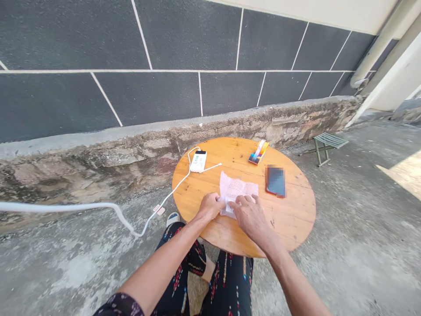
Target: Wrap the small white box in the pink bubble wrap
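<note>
A sheet of pinkish, see-through bubble wrap lies on the round wooden table in front of me. My left hand has its fingers closed on the wrap's near left edge. Over the near right part rests my right hand, its fingers apart and bent a little, with fingertips touching the wrap. Between the two hands a white flat patch shows on or under the wrap; what it is I cannot make out. Part of the wrap is hidden by my right hand.
On the table are a white power strip with cables, a tape dispenser and a dark phone-like slab, blurred out. The white cord runs off left. A folding stool stands right; a tiled wall rises behind.
</note>
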`<state>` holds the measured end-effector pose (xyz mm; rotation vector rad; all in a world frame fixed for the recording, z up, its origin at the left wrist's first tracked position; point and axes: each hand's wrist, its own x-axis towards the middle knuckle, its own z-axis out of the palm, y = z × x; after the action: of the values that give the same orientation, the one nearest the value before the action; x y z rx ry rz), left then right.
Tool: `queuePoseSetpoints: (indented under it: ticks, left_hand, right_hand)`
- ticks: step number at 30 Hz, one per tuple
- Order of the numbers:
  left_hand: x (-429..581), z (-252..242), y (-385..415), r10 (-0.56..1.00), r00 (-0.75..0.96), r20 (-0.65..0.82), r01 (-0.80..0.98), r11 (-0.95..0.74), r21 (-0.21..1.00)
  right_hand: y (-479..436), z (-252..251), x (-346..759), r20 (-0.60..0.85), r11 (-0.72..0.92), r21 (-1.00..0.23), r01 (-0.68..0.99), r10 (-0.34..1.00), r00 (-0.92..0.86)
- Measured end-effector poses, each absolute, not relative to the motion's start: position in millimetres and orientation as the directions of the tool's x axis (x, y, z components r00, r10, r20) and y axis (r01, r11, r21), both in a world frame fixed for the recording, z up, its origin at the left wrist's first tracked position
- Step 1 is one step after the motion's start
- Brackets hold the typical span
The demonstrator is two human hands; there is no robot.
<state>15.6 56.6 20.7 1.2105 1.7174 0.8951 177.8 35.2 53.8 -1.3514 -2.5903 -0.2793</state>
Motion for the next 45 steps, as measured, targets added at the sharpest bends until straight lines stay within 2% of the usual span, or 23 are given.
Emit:
queuePoseSetpoints:
  ticks: [4, 11, 15, 18, 23, 27, 31, 38, 45]
  left_hand:
    - [18, 21, 60, 0.959, -0.197, -0.206, 0.398, 0.27, 0.877]
    - [31, 33, 56, 0.943, -0.17, -0.287, 0.281, 0.326, 0.903]
    - [31, 34, 54, 0.95, -0.155, -0.271, 0.278, 0.305, 0.911]
    - [31, 32, 55, 0.965, -0.173, -0.196, 0.329, 0.244, 0.912]
    - [35, 38, 50, 0.984, -0.178, 0.015, 0.476, 0.073, 0.876]
    - [34, 48, 37, 0.992, 0.002, 0.13, 0.597, -0.105, 0.795]
    - [27, 48, 25, 0.98, 0.137, 0.147, 0.579, -0.2, 0.79]
    - [26, 31, 24, 0.965, 0.075, 0.25, 0.472, -0.255, 0.844]
    - [30, 21, 25, 0.878, 0.174, 0.445, 0.558, -0.461, 0.69]
  right_hand:
    - [35, 55, 177, 0.274, 0.563, 0.065, 0.824, 0.784, -0.557]
    - [35, 56, 178, 0.275, 0.573, 0.058, 0.817, 0.778, -0.565]
    - [35, 55, 179, 0.276, 0.576, 0.047, 0.816, 0.778, -0.565]
    - [36, 55, 178, 0.273, 0.571, 0.037, 0.82, 0.784, -0.558]
    - [35, 57, 176, 0.277, 0.544, -0.006, 0.839, 0.807, -0.522]
    - [32, 59, 180, 0.263, 0.55, -0.068, 0.832, 0.814, -0.517]
    - [32, 57, 185, 0.23, 0.564, -0.117, 0.818, 0.816, -0.53]
    - [36, 53, 184, 0.215, 0.524, -0.108, 0.845, 0.842, -0.495]
    - [37, 54, 185, 0.225, 0.533, -0.094, 0.841, 0.834, -0.503]
